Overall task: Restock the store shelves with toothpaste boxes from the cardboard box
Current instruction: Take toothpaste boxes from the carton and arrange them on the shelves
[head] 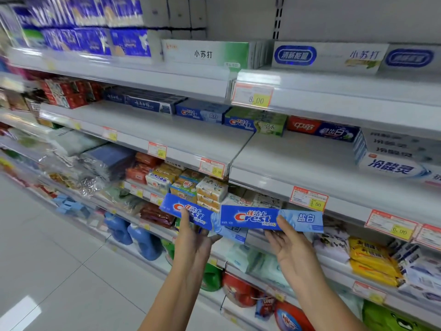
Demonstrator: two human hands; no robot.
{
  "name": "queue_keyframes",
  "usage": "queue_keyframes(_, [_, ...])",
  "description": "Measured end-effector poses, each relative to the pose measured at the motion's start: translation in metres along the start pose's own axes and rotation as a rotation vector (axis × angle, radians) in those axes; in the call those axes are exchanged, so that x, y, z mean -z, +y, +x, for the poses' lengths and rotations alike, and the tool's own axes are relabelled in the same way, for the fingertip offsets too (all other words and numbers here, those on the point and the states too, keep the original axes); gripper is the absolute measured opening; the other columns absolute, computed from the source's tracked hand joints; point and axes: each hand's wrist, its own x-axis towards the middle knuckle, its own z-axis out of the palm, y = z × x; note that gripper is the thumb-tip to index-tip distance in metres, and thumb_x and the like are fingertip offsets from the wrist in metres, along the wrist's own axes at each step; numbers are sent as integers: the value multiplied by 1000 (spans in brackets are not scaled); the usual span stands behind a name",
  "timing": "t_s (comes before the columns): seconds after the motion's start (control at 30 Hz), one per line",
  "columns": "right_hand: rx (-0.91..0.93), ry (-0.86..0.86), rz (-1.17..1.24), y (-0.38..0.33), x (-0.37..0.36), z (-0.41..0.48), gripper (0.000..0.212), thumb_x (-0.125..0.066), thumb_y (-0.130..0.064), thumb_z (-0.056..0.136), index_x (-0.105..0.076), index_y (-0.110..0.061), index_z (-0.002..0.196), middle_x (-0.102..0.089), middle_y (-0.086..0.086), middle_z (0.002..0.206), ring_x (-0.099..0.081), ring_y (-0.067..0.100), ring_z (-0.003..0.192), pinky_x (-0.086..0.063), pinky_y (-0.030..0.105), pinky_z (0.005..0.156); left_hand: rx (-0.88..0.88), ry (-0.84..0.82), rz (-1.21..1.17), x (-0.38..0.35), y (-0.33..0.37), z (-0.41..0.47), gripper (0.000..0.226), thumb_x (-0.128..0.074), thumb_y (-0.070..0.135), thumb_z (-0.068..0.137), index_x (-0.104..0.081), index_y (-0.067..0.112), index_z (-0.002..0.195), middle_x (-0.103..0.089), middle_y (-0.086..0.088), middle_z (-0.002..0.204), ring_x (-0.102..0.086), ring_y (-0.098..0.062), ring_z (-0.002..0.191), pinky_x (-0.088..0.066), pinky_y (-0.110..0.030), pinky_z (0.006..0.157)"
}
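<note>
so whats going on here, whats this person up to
A person is stocking a store shelf by hand. The left hand holds one blue Crest toothpaste box, and the right hand holds a second blue Crest box. Both boxes are raised in front of the shelves and neither is placed yet. Matching blue Crest boxes already sit at the back of the middle shelf, whose front is mostly bare. The cardboard box is not in view.
</note>
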Motion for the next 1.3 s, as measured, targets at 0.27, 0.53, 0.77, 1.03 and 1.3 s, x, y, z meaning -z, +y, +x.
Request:
queue_keyframes(0.27, [-138, 110, 46, 27, -29, -2, 51, -69, -23, 74, -52, -8, 120, -65, 15, 108, -60, 28, 108, -47, 37, 97, -78, 35, -82, -16, -1, 1, 42, -42, 46, 97, -47, 17, 126, -62, -4, 110, -55, -30, 116, -37, -66, 97])
queue_keyframes(0.53, [-229, 142, 50, 36, -59, -2, 32, -72, -29, 79, -59, -14, 104, -68, 9, 105, -57, 21, 115, -39, 32, 102, -258, -156, -23, -29, -2, -13, 57, -59, 54, 73, -53, 18, 116, -64, -4, 93, -65, -18, 91, -51, -47, 89])
queue_keyframes(0.77, [-262, 192, 11, 17, -56, -2, 26, -73, -18, 76, -56, -8, 93, -66, 14, 100, -62, 20, 95, -41, 31, 103, -406, -88, 265, -34, 7, -15, 62, -76, 27, 73, -51, 3, 125, -66, -4, 90, -68, -18, 84, -56, -37, 80])
queue_keyframes(1.03, [-148, -31, -357, 14, -56, -1, 47, -62, -45, 70, -57, -17, 108, -74, -1, 81, -73, 16, 74, -57, 34, 61, -393, -170, 266, -49, 31, -16, 45, -70, 37, 78, -50, 14, 111, -63, 0, 81, -67, -16, 75, -55, -28, 64])
queue_keyframes(1.3, [-77, -92, -328, 41, -85, -4, 68, -64, -43, 68, -48, -19, 129, -70, 11, 108, -71, 24, 92, -59, 37, 73, -467, -133, 297, -61, 38, -16, 43, -70, 39, 80, -51, 13, 109, -66, -4, 89, -68, -21, 79, -57, -36, 72])
